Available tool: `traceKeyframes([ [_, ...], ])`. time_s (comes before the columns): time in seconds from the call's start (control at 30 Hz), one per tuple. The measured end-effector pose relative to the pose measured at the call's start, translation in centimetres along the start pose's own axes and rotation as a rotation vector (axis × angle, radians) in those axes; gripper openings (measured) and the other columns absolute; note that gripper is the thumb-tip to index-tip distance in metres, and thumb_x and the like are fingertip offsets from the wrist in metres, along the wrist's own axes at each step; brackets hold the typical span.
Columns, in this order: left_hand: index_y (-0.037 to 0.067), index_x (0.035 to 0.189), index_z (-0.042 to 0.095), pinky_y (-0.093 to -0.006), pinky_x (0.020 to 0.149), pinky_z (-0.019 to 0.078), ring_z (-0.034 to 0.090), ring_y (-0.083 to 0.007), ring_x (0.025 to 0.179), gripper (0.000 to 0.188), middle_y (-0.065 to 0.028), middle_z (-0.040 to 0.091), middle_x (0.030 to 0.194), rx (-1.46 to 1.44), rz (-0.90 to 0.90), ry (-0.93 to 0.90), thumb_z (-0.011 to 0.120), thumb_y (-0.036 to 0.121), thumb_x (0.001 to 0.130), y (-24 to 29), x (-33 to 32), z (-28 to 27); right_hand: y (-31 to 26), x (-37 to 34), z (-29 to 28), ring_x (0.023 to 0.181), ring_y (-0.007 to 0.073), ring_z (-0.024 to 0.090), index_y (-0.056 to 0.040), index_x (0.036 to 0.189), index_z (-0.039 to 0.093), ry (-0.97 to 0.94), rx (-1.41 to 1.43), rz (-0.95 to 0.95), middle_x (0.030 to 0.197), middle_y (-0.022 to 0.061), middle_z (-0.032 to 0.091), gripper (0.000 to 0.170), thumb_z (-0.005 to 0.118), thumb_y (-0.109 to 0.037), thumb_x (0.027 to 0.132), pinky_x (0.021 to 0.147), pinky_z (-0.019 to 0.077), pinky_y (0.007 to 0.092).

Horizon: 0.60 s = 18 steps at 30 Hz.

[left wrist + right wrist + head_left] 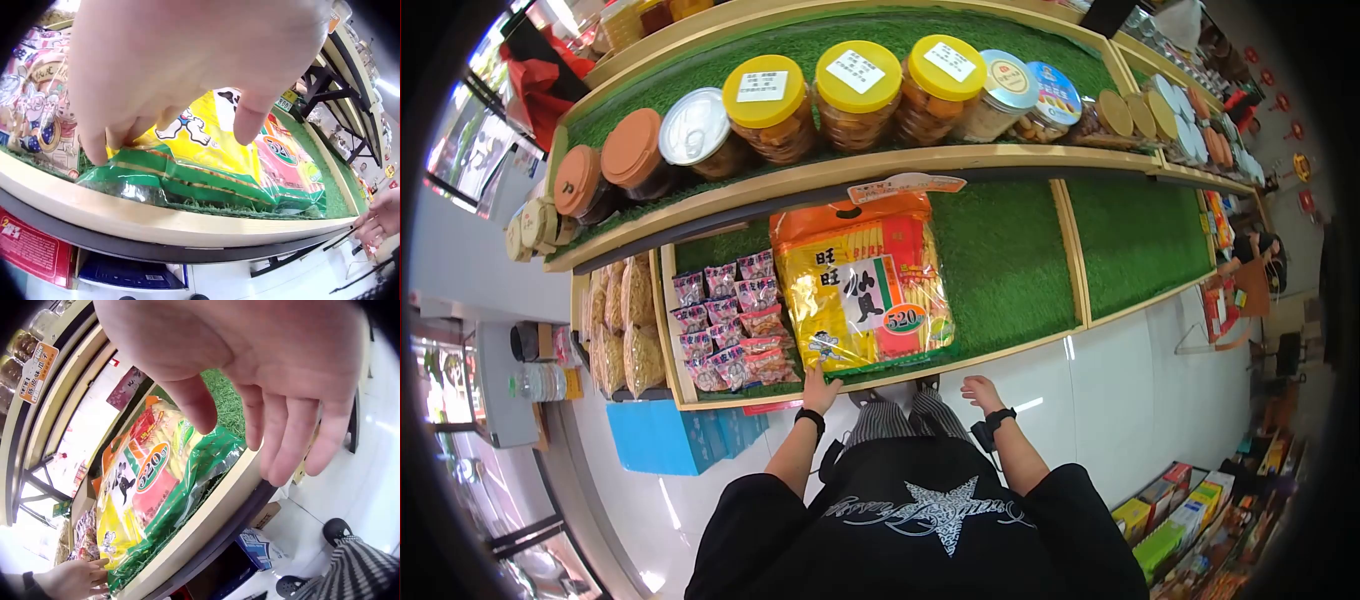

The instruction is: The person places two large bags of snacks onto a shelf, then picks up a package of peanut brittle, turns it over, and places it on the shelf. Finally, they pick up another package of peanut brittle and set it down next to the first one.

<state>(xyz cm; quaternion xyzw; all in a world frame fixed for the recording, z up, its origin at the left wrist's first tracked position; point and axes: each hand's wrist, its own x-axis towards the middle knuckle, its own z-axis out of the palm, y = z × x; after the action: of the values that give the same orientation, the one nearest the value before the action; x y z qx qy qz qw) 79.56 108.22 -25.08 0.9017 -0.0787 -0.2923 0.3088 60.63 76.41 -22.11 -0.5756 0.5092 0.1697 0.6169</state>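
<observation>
A large yellow, red and green bag of packaged snacks (865, 285), marked 520, lies on the green turf shelf (1015, 260). At its near left corner is my left hand (820, 390), with fingers reaching down over the edge of the bag. In the left wrist view, the fingers (140, 128) and thumb sit apart above the bag's green lower strip (187, 178). My right hand (980, 394) hovers by the shelf's front rim, to the right of the bag. Its fingers (294, 434) hang loosely with nothing held.
Small pink snack pouches (730, 325) fill the section left of the bag, beside clear bags of tan snacks (625, 320). Yellow-lidded jars (858, 90) stand on the raised shelf behind. A wooden rim (1020, 345) edges the front, and a blue box (665, 438) sits below.
</observation>
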Motion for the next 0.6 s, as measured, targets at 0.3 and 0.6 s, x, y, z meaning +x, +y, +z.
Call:
traceKeyframes([
  [0.3,0.004,0.131,0.03,-0.0364,0.102,0.02,0.022,-0.0398,0.125,0.076,-0.0329,0.02,0.132,-0.116,0.055,-0.038,0.06,0.034,0.068,-0.8,2.7,0.5,-1.6,-3.2,0.8,0.074,0.0126,0.057,-0.0093,0.099,0.054,-0.103,0.107,-0.074,0.086,0.0039,0.06,0.031,0.052,-0.033,0.079,0.062,0.0392,0.0282],
  [0.6,-0.002,0.121,0.041,-0.0408,0.091,0.0361,0.044,-0.0409,0.106,0.064,-0.0318,0.042,0.113,0.083,-0.124,0.202,0.056,0.033,0.069,7.1,0.2,1.5,-1.2,-5.9,-5.3,0.082,0.014,0.057,-0.0093,0.107,0.053,-0.077,0.1,-0.151,0.096,0.006,0.06,0.036,0.049,-0.034,0.08,0.068,0.0399,0.0271],
])
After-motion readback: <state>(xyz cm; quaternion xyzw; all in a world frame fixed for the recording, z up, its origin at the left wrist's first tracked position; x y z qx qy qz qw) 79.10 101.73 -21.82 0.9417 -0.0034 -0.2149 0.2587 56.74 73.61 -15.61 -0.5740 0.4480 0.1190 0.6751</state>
